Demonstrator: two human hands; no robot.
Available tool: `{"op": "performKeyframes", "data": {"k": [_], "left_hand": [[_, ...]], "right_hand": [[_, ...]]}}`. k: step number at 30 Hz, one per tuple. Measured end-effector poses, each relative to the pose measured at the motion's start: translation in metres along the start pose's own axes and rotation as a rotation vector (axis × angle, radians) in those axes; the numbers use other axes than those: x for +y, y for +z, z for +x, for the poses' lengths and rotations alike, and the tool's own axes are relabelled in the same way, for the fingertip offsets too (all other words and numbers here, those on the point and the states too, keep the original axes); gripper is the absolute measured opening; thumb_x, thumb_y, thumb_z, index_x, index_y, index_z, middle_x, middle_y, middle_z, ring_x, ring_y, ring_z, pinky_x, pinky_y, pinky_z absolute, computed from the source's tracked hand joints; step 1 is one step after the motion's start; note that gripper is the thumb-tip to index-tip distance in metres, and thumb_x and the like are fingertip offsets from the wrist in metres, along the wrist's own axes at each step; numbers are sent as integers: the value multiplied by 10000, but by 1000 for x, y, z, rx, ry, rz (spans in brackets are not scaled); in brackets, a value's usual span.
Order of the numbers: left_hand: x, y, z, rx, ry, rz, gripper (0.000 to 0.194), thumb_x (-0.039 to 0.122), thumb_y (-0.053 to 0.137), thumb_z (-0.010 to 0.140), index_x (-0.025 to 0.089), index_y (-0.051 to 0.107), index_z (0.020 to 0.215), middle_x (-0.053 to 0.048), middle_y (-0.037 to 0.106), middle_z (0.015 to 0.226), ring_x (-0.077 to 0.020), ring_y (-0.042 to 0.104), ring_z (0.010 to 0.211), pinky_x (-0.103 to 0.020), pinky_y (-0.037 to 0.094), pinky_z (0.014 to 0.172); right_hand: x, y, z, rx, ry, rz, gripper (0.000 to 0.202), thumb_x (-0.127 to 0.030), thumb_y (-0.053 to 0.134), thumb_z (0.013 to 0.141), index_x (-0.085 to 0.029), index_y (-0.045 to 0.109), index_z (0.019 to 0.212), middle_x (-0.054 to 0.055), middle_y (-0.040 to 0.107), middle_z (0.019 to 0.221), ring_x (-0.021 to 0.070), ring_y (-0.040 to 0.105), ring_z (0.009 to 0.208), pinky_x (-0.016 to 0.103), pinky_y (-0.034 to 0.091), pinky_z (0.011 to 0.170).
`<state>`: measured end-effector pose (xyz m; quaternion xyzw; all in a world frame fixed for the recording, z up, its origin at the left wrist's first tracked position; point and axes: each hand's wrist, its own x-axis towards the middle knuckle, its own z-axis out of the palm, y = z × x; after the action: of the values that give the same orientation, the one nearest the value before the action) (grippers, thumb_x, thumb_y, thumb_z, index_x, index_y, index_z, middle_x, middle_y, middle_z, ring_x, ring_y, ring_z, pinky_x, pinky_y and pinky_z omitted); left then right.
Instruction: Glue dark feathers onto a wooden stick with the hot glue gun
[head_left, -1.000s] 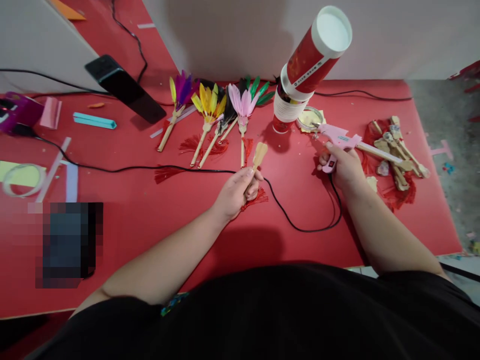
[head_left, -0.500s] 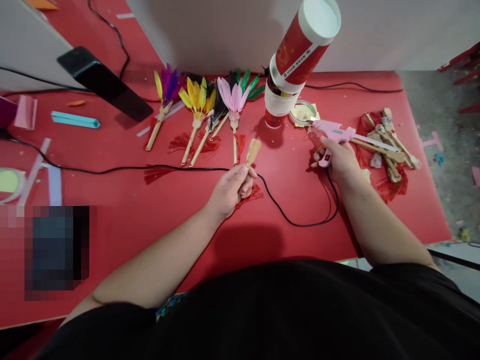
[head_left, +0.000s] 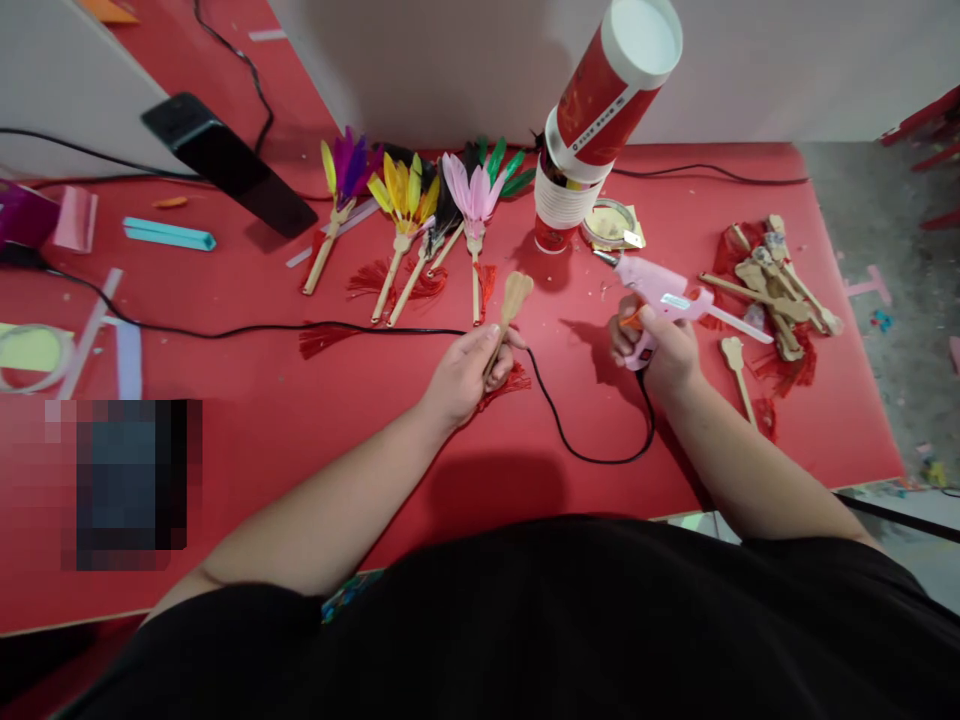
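Note:
Near the middle of the red table, my left hand [head_left: 469,375] is closed around the handle of a small wooden paddle [head_left: 516,292], its broad head pointing up and away from me. A red tassel [head_left: 510,385] hangs out below that hand. To the right, my right hand [head_left: 664,350] grips a pink hot glue gun [head_left: 656,282], whose metal nozzle points left. A glue stick [head_left: 739,322] juts from the gun's back end. Behind my left hand lie feathered paddles, among them a pink one [head_left: 474,200] and a yellow one [head_left: 405,200].
Stacked red paper cups [head_left: 600,100] stand at the back. Beside them is a round dish [head_left: 609,222]. A pile of wooden paddles [head_left: 780,290] and a single paddle [head_left: 739,375] lie at right. A black cord [head_left: 570,437] loops across the front; a dark upright device [head_left: 232,170] stands at left.
The hot glue gun has moved left and towards me, away from the round dish. The paddle in my left hand now shows more of its flat head.

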<state>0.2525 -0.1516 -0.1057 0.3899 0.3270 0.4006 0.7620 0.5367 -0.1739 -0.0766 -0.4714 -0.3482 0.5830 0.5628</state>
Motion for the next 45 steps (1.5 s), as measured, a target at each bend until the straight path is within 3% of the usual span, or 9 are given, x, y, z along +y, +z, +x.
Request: {"op": "performKeyframes", "data": {"k": [4,8,12,18,23,29,35,40,45], "left_hand": [[0,1,-1,9,4,53,633,815,846,1070,186,801,1013,81,477,597,-78,318,472,-228,243,471],[1,1,-1,8,11,56,640,826,846,1064,187,810,1051,85,492,605,-75,315,475,-229,247,477],[0,1,0,-11,25,47,615,797,853,1072,185,801,1052,84,487,611,-81,327,487,-236,240,479],[-1,1,2,15,23,-14,551,723,909,1063,185,791,1069,90,488,638,-79,347,507,-220,265,499],[-1,2,2,-13,31,-28,600,781,853,1081,198,764,971,95,437,575,-84,285,466,-238,255,476],[-1,3,3,-17,9,-10,636,802,904,1029,210,686,944,96,453,643,-69,332,500,-207,233,488],[-4,7,6,3,73,-17,626,754,988,968,231,656,1060,141,434,667,-60,276,501,-183,230,475],[-5,5,8,16,94,-37,608,718,1002,961,243,642,1081,156,399,658,-62,244,499,-177,221,475],[-6,6,7,50,103,-7,587,684,1020,934,227,658,1001,147,392,638,-57,297,507,-182,251,494]], "right_hand": [[25,27,8,-113,46,39,718,-818,1128,713,-255,710,867,-85,469,634,116,459,517,295,490,479],[37,23,15,-49,7,-53,735,-845,1131,707,-245,740,875,-78,515,597,126,504,505,315,516,519],[34,12,18,13,-23,-98,732,-838,1121,690,-259,730,907,-81,523,596,141,511,512,327,519,527],[34,11,18,19,2,-125,685,-801,1074,743,-270,671,904,-74,533,604,136,483,522,311,444,510],[33,10,19,-9,33,-126,688,-780,1100,742,-270,655,864,-68,532,632,135,503,552,325,520,546],[33,16,24,-13,-7,-140,751,-839,1094,699,-286,607,844,-79,491,625,134,468,546,314,493,517],[41,15,25,3,-58,-217,689,-814,1038,781,-277,607,766,-36,547,599,150,508,544,323,468,539],[45,27,27,40,11,-234,637,-694,1053,802,-276,578,723,-19,556,550,147,513,528,306,441,508],[50,41,17,-24,74,-285,594,-682,1084,793,-270,656,806,-11,623,611,146,518,550,297,438,493]]}}
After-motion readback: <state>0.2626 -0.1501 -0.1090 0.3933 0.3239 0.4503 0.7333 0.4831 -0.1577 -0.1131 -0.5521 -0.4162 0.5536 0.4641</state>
